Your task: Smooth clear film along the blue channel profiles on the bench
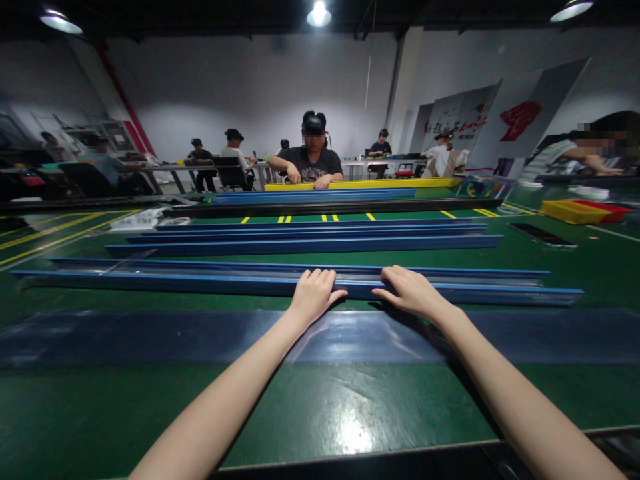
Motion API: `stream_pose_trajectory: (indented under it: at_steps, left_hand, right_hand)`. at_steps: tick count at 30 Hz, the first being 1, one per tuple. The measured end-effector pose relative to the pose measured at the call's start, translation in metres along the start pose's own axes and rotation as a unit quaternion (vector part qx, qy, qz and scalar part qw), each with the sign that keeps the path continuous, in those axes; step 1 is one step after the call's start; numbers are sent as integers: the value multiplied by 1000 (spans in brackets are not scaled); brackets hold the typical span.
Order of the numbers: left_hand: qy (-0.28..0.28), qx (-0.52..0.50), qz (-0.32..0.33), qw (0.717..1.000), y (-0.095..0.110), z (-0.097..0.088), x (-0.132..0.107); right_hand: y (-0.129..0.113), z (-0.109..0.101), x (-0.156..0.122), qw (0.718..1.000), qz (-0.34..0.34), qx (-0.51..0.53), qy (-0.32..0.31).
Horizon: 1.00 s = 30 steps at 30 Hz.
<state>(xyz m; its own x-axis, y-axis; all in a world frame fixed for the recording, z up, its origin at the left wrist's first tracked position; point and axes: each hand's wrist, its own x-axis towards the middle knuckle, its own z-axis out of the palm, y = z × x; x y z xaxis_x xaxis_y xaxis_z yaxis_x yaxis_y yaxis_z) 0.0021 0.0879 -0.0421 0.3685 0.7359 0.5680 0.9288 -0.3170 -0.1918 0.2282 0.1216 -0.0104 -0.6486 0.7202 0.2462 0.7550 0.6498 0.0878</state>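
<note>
Left hand (314, 295) and right hand (411, 292) are both on the nearest blue channel (250, 287), a short gap between them around its mid-length. Fingers are curled over the top, thumbs pointing in toward each other along the near side, so we read it as a two-handed pinch. Fingertips are hidden behind the edge; we can't tell how hard they press, or whether the two blue edges there are one U-section or two pieces.

Channel lies lengthwise across the green table (300, 413), in front of us, some clear film (133, 257) at its left part. Our read: the step in hand is gripping and steadying the channel. Next move calls for both hands working evenly, since a piece this long would probably swing or flex if only one side is pushed.

Just on our side of it: a flat glossy strip (357, 337), under the forearms. Watch for snagging it.

Farther out: more blue rails (310, 243), then a long black rail (345, 208). To the right, phone (543, 235) and yellow tray (567, 212), well apart from the channel. Across from us a co-worker (315, 160) has hands at a yellow rail (380, 183).
</note>
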Motion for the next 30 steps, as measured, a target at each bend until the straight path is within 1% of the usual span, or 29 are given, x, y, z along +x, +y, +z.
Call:
stream_pose_trajectory:
  at_steps: [3,7,10,15,19,24,27,30]
  left_hand:
    - [-5,-8,-3,1000,0,-1,0]
    - [-13,-9,-4,1000,1,-2,1]
    - [-19,-7,-2,1000,1,-3,1]
    - [-3,-13,7,1000,0,-2,-1]
    - [7,-16,8,1000,-1,0,-2]
    - [11,-19,9,1000,-2,2,-1]
    - [10,-18,8,1000,-1,1,-1]
    - [4,-23,6,1000,-2,0,0]
  right_hand:
    - [-4,2,2,1000,-15,22,8]
    - [-4,0,3,999,-5,53,-1]
    - [-3,-5,5,999,-1,51,-10]
    - [-2,-13,5,999,7,47,-24]
    - [8,-17,-1,998,25,48,-40]
    - [27,-22,-10,995,68,35,-69]
    - [36,-22,-14,992,93,26,-77]
    - [41,-19,-15,990,95,41,-92]
